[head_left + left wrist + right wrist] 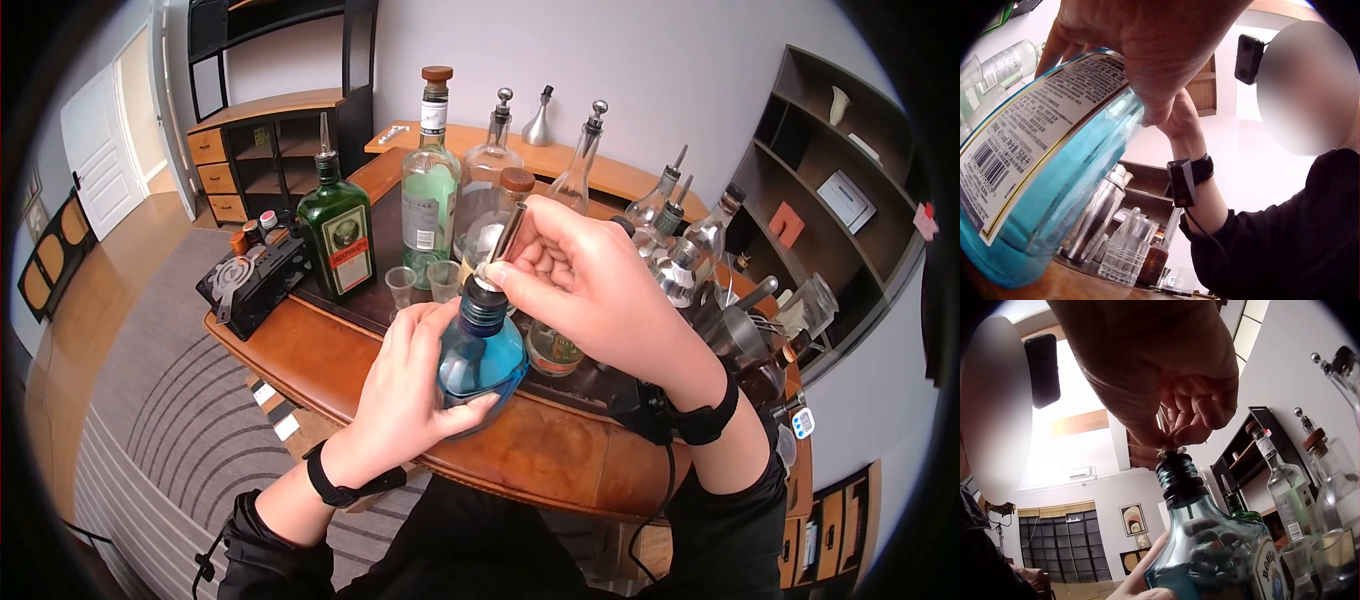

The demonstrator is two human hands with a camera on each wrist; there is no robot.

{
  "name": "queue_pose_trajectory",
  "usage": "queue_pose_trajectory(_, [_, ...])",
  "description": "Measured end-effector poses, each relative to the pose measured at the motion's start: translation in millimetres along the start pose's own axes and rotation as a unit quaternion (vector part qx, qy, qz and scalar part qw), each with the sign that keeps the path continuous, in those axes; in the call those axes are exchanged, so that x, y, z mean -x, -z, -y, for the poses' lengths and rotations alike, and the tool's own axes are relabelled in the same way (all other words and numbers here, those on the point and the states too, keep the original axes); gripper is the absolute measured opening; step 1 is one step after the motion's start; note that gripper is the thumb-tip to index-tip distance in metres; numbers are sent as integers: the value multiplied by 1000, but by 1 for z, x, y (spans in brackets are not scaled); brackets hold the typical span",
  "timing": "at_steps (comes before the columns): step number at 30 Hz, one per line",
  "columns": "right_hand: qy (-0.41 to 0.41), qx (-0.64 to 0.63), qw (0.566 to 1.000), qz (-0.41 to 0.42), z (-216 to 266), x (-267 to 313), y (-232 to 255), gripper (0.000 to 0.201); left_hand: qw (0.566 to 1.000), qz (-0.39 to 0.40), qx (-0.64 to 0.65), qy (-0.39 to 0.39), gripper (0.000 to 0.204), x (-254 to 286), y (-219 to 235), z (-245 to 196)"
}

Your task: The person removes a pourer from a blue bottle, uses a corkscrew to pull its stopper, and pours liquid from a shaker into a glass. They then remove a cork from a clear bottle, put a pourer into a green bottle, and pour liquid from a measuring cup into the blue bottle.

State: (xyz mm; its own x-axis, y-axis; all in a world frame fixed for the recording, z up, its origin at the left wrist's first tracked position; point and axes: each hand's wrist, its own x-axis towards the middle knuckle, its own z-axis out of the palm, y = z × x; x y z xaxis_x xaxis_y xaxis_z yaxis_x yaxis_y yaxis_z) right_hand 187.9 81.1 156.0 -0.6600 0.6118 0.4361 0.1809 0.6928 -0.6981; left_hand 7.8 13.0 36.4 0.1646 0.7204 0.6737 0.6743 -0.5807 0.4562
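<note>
In the head view a blue glass bottle [490, 362] is at the front of the bar table, tilted a little. My left hand [392, 378] grips it around its body, thumb across the near side. Over the bottle's neck, my right hand [605, 285] pinches a metal pour spout [510, 230], whose base is right at the bottle's mouth. Seen from the right wrist, the fingertips meet just above the dark ringed neck [1180, 478] and largely hide the spout. A back label [1041, 131] with a barcode faces the left wrist camera.
A green bottle [338, 235] and a tall clear bottle [430, 190] with a wooden stopper stand behind at left, near two small glasses [400, 287]. Several bottles with pourers crowd the right, beside metal bar tools [728, 325]. A black caddy [250, 285] sits at the left edge.
</note>
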Motion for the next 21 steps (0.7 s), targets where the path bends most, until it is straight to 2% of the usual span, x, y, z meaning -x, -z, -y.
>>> queue_pose_trajectory(4, [19,19,1000,9,2,-5,2,20,1000,-2,3,-7,86,0,0,1])
queue_pose_trajectory(6, [-9,48,997,57,7,-7,5,17,1000,-2,1,-7,86,1,0,1])
queue_pose_trajectory(10, [-8,58,996,64,10,-7,5,17,1000,1,-5,-8,86,2,1,1])
queue_pose_trajectory(15, [-45,20,997,57,10,-5,3,18,1000,0,-6,-9,87,3,1,2])
queue_pose_trajectory(21, [-45,-16,997,69,4,-4,-1,16,1000,-2,-5,5,86,5,1,0])
